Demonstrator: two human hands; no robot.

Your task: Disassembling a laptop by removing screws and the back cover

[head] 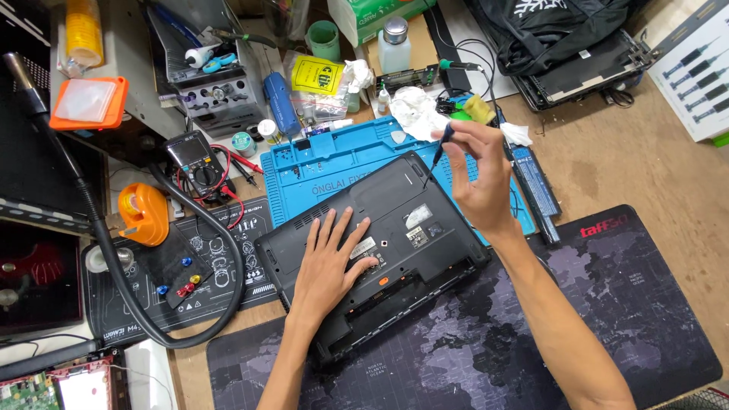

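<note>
Black laptop (pixel 395 228) upside down, left hand (pixel 330 262) flat on it, right hand's (pixel 478 178) grip pinching a screwdriver (pixel 440 152).

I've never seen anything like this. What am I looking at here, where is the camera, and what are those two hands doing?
There is no machine here: a person works with bare hands, and the single picture comes from a camera on their head, looking down at a cluttered workbench.

In the middle lies a black laptop, turned bottom up, partly on a blue mat and partly on a dark desk pad printed with a map. The left hand lies flat on the laptop's underside. The right hand holds a thin screwdriver by its top, tip down on the laptop's far edge.

Around them: a multimeter with red and black leads, an orange tape dispenser, a black flexible hose, a long battery pack to the right, crumpled tissue and small bottles at the back.
</note>
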